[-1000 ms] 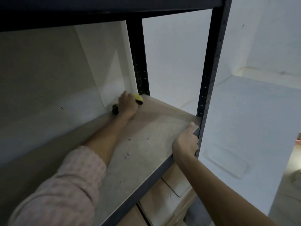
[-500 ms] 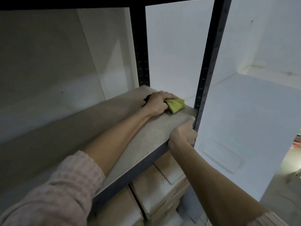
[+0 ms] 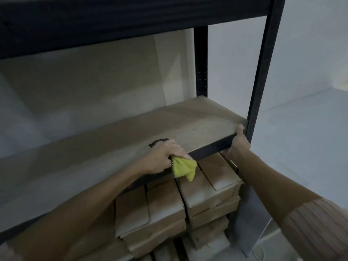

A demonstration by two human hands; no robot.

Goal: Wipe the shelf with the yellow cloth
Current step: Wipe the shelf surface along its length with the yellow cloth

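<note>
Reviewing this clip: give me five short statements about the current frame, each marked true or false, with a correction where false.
1. The left hand grips the yellow cloth. True.
2. The cloth lies at the back of the shelf board. False: it hangs over the front edge.
3. The right hand grips the shelf's front right corner. True.
4. The space below the shelf is bare. False: brown cardboard boxes are stacked there.
5. The right hand holds a second cloth. False: it holds only the shelf.
</note>
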